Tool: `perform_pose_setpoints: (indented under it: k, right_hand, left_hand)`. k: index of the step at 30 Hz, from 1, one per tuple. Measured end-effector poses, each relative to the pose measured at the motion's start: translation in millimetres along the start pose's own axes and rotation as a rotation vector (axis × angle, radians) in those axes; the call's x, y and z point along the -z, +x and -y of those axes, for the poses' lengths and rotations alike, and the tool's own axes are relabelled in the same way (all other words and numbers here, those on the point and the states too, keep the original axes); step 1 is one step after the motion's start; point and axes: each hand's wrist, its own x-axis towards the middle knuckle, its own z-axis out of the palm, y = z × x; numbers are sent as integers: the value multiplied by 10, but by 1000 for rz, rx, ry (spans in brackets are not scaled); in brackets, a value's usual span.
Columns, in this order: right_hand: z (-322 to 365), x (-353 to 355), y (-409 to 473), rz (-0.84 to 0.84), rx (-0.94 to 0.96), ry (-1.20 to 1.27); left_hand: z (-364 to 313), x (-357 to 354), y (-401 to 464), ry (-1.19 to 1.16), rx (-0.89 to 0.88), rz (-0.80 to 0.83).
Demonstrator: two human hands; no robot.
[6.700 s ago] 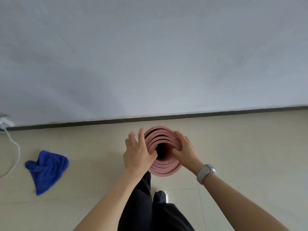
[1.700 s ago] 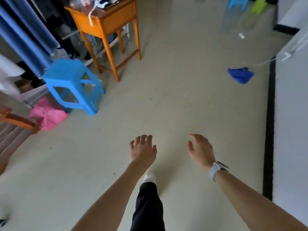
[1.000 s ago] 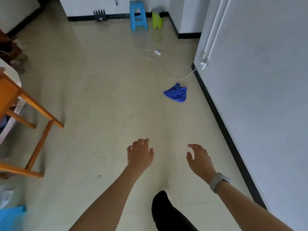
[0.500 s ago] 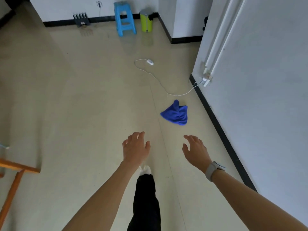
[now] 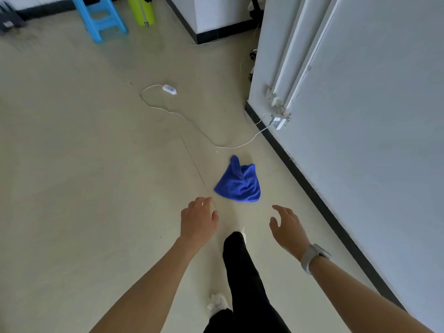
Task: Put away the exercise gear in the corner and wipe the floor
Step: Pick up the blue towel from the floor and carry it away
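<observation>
Both hands [image 5: 198, 221] bare over beige floor [image 5: 84, 164] — blue cloth [image 5: 239, 182] ahead.

The blue stool [image 5: 99, 16] and green bin [image 5: 141, 10] are cut off by the top edge. A dark object [image 5: 9, 18] at the top-left corner is blurred and unidentifiable.
</observation>
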Motion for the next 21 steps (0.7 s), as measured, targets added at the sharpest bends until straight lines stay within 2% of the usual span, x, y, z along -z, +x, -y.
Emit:
perform_pose_setpoints:
  k: [5,9,15,21]
  right_hand:
    - [25,-159,1371,28,-89,55]
    - [-128,-629,2508,92,-150,30]
    - [-514,-1759,4104,211,-227,-23]
    - [-953,-3159,5355,237,-141,-135]
  left_hand:
    - [91,-192,1370,-62,48,77]
    - [314,-677,2463,-162,99,132]
    - [897,-1979,3786,-425,320,235]
    - [1418,-3555,4903,-392,311,327]
